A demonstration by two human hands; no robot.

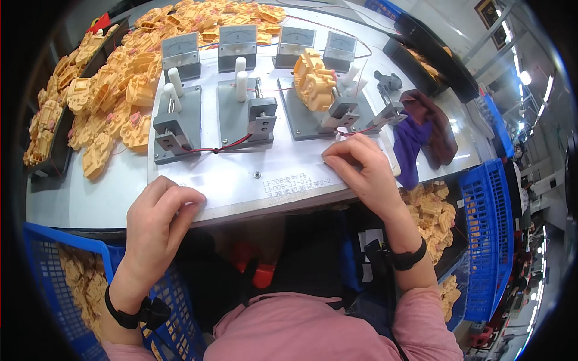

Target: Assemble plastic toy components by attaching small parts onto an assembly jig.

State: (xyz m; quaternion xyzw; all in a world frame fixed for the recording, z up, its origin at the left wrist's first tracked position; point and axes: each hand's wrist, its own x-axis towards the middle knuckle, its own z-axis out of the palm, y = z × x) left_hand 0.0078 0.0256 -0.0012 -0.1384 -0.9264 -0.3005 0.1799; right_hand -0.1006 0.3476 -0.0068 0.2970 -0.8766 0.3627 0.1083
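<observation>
Your pink shirt (295,331) lies nearest, between two blue baskets (489,240); four meters (237,49) back the grey fixtures (195,111), and one crumpled cloth (415,135) crowds their right. One yellow housing (314,81) sits on the third fixture, beyond your right hand (364,171). Its thumb and fingers, like your left hand's (155,222), nearly close; any hold is unclear.

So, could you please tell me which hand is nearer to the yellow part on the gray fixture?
Right. The right hand is in front of the yellow part, slightly to its right; the left hand is farther off, in front and well to its left.
</observation>
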